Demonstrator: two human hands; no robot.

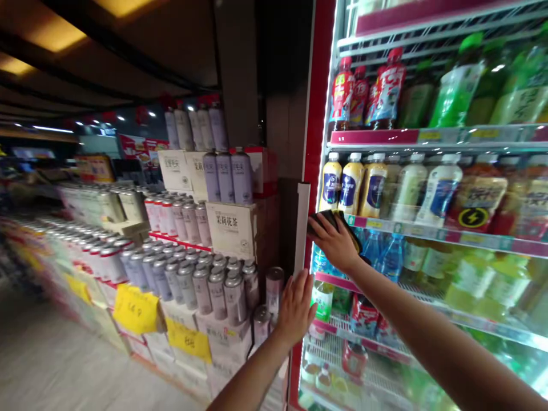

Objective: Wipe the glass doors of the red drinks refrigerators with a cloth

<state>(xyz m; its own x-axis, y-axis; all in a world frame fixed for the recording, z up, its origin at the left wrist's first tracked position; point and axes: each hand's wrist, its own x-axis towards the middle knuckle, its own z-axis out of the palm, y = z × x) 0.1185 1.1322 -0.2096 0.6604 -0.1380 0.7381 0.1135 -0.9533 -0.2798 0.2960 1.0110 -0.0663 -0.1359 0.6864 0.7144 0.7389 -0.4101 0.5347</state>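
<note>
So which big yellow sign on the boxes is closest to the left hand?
The rectangular yellow paper-like sign marked 88. It's the rightmost; the other big yellow signs hang farther left, farther from the bare left hand.

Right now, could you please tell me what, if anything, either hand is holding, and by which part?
The right hand holds a dark cloth about its middle, under the palm and fingers, edges showing; the left hand appears to hold nothing.
</note>
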